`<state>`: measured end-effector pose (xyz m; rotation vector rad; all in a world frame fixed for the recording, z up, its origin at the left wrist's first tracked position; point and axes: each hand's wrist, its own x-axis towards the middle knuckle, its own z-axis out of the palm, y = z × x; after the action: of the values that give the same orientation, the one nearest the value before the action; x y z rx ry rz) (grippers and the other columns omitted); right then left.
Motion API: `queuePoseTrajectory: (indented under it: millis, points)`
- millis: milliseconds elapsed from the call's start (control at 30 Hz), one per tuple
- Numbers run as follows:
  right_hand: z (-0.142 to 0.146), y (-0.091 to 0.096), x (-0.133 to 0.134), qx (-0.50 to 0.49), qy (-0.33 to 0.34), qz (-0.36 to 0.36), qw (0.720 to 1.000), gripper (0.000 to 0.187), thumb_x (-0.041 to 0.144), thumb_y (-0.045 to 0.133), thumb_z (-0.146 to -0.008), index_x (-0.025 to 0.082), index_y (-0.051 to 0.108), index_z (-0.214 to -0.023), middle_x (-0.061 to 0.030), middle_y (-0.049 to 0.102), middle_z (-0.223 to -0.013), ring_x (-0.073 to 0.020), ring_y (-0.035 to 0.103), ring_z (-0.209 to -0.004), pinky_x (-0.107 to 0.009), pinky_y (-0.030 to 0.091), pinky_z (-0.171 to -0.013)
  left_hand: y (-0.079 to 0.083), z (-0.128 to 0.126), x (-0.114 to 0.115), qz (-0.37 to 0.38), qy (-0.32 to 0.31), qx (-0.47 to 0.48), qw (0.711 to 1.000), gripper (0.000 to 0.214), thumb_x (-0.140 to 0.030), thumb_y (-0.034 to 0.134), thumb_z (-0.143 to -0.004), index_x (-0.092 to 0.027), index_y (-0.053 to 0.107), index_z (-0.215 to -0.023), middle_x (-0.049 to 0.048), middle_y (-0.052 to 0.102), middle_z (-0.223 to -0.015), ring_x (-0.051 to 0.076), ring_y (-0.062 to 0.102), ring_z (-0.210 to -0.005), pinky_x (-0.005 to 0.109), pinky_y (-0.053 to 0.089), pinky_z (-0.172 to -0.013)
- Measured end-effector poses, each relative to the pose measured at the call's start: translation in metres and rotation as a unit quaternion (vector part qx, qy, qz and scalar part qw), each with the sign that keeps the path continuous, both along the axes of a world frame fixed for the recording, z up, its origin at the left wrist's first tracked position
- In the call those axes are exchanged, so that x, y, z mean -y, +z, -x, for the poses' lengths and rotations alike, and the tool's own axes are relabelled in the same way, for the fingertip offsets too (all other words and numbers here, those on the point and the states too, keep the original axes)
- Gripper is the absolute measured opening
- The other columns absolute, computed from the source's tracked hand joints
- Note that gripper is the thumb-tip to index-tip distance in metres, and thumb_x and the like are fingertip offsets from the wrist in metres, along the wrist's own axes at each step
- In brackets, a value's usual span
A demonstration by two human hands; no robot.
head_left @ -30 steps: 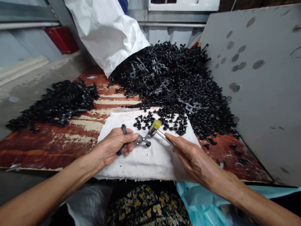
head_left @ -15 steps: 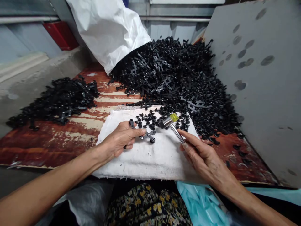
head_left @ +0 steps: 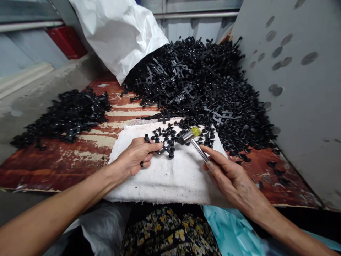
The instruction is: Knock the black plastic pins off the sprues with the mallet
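My left hand [head_left: 135, 155] is closed on a black cross-shaped plastic part [head_left: 164, 148], pinned flat on a white folded cloth [head_left: 170, 177]. My right hand [head_left: 226, 174] grips the thin metal handle of a small hammer [head_left: 192, 137] with a silver head and yellow face, held just right of the part. Several small black caps [head_left: 186, 133] lie on the cloth beyond the hammer head.
A big heap of black plastic parts [head_left: 202, 85] spills from a white sack [head_left: 119, 35] at the back. A smaller pile [head_left: 66, 115] sits left on the worn red board [head_left: 53, 163]. A grey panel [head_left: 298, 99] walls the right side. Light blue plastic [head_left: 231, 234] lies near my lap.
The hammer head has swung away from the cross part and to the right. My left hand pushed the part a little farther onto the cloth, toward the loose caps.
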<state>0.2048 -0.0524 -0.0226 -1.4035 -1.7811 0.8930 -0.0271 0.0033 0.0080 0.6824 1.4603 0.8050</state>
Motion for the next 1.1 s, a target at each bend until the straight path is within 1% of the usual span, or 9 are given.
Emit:
queuePoseTrajectory:
  millis: [100,267,400,533,700,800,900,1000,1100]
  points:
    - [0.0002,0.0010,-0.0004,0.012,-0.001,-0.006,1.000,0.044,0.028,0.045,-0.093,0.015,0.059,-0.132,-0.0112,0.074,-0.098,-0.0240,0.070,-0.087,-0.037,0.059,-0.072,0.0025,-0.0005,-0.0011,0.011,0.002,-0.005,1.000,0.025,-0.008,0.069,-0.071,-0.017,0.048,-0.060,-0.0116,0.031,-0.037,0.001,0.019,-0.030,0.015,0.013,-0.032]
    - [-0.0004,0.0001,-0.0012,0.018,0.010,-0.020,1.000,0.044,0.025,0.044,-0.093,0.015,0.059,-0.133,-0.0111,0.074,-0.105,-0.0223,0.070,-0.085,-0.038,0.059,-0.075,0.0023,-0.0018,-0.0007,0.001,0.007,-0.012,1.000,0.026,-0.009,0.067,-0.074,-0.017,0.047,-0.060,-0.0113,0.033,-0.038,0.001,0.019,-0.030,0.014,0.014,-0.031]
    - [-0.0015,0.0005,-0.0009,0.013,0.013,-0.022,1.000,0.043,0.023,0.045,-0.093,0.017,0.059,-0.133,-0.0101,0.074,-0.107,-0.0227,0.071,-0.086,-0.039,0.059,-0.077,0.0004,-0.0024,-0.0003,-0.008,0.010,-0.016,1.000,0.027,-0.009,0.071,-0.071,-0.016,0.048,-0.060,-0.0108,0.037,-0.040,0.000,0.021,-0.030,0.013,0.014,-0.031]
    - [-0.0026,0.0002,-0.0011,0.022,0.016,-0.022,0.999,0.044,0.024,0.045,-0.093,0.015,0.059,-0.134,-0.0118,0.075,-0.108,-0.0252,0.071,-0.095,-0.041,0.059,-0.083,-0.0012,-0.0031,-0.0008,-0.011,0.008,-0.016,1.000,0.027,-0.009,0.073,-0.068,-0.016,0.048,-0.060,-0.0109,0.038,-0.040,0.000,0.022,-0.030,0.013,0.014,-0.032]
    - [-0.0032,-0.0026,-0.0032,0.030,0.024,-0.041,0.998,0.044,0.025,0.044,-0.094,0.016,0.058,-0.134,-0.0126,0.068,-0.127,-0.0251,0.068,-0.110,-0.043,0.051,-0.097,0.0002,-0.0046,-0.0010,-0.008,0.010,-0.019,1.000,0.030,-0.009,0.075,-0.066,-0.017,0.047,-0.059,-0.0112,0.037,-0.040,0.000,0.021,-0.030,0.014,0.013,-0.032]
    - [-0.0033,-0.0037,-0.0036,0.029,0.023,-0.044,0.998,0.045,0.025,0.043,-0.094,0.013,0.057,-0.135,-0.0149,0.066,-0.129,-0.0265,0.067,-0.112,-0.046,0.050,-0.099,0.0007,-0.0057,-0.0005,-0.003,0.012,-0.027,1.000,0.031,-0.009,0.075,-0.066,-0.018,0.046,-0.060,-0.0116,0.036,-0.039,0.001,0.021,-0.030,0.014,0.013,-0.031]
    - [-0.0032,-0.0047,-0.0027,0.031,0.025,-0.043,0.998,0.045,0.026,0.043,-0.095,0.009,0.056,-0.135,-0.0169,0.065,-0.130,-0.0275,0.066,-0.114,-0.048,0.049,-0.100,-0.0004,-0.0065,0.0005,-0.011,0.010,-0.039,0.999,0.030,-0.010,0.073,-0.070,-0.018,0.045,-0.061,-0.0116,0.035,-0.039,0.001,0.021,-0.031,0.014,0.013,-0.031]
    - [-0.0023,-0.0063,-0.0016,0.035,0.029,-0.054,0.998,0.045,0.025,0.043,-0.095,0.010,0.056,-0.135,-0.0169,0.064,-0.132,-0.0277,0.064,-0.116,-0.048,0.048,-0.101,-0.0013,-0.0072,0.0015,-0.029,0.008,-0.061,0.998,0.027,-0.011,0.071,-0.073,-0.018,0.046,-0.064,-0.0115,0.036,-0.040,0.001,0.021,-0.031,0.014,0.013,-0.031]
    - [0.0007,-0.0078,-0.0022,0.039,0.034,-0.084,0.995,0.044,0.022,0.043,-0.095,0.014,0.054,-0.137,-0.0148,0.063,-0.134,-0.0264,0.061,-0.121,-0.047,0.045,-0.104,-0.0006,-0.0083,0.0020,-0.029,0.008,-0.085,0.996,0.029,-0.012,0.072,-0.073,-0.019,0.045,-0.065,-0.0110,0.037,-0.042,0.002,0.021,-0.031,0.015,0.012,-0.032]
